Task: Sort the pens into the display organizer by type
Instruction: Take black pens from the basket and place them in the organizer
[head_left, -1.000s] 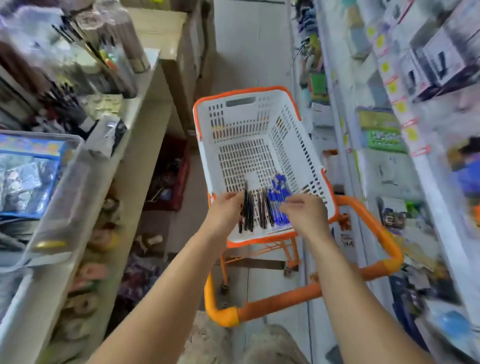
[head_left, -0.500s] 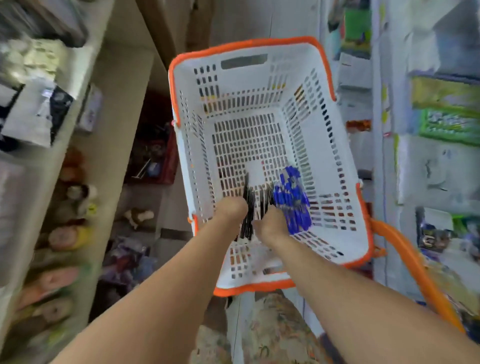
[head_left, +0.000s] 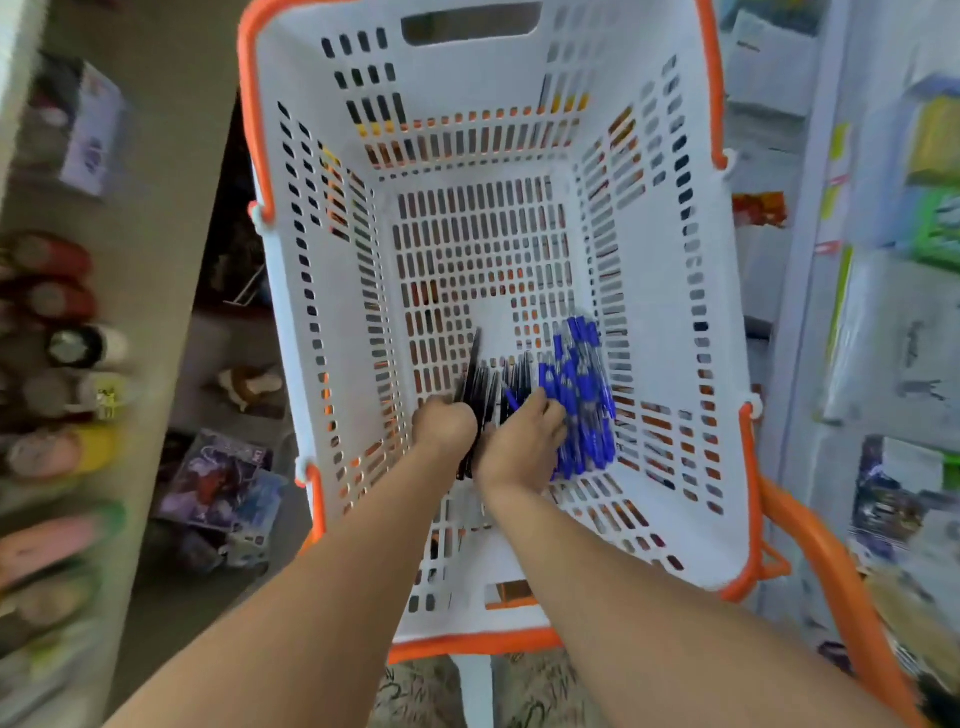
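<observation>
Both hands have gone deeper into the basket (head_left: 675, 260): the left hand (head_left: 445, 427) now grips black pens (head_left: 480, 384), the right hand (head_left: 522, 447) curls its fingers onto blue pens (head_left: 582, 400), so gathering has started.

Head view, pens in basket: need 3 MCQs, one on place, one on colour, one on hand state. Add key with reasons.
1. Where do the blue pens lie relative to the black pens?
A. To their right on the basket floor
B. To their left
C. Outside the basket

2. What colour is the rim of the white basket?
A. Green
B. Orange
C. Black

3. What is the left hand doing?
A. Hanging outside the basket
B. Lying flat on a shelf
C. Gripping black pens

Key: 1 A, the blue bunch sits right of the black ones, both on the slotted floor. 2 B, an orange band runs along the top edge. 3 C, its fingers curl round dark pens that stick out above and below the fist; the right hand rests on the pens beside it, its grip unclear.
</observation>
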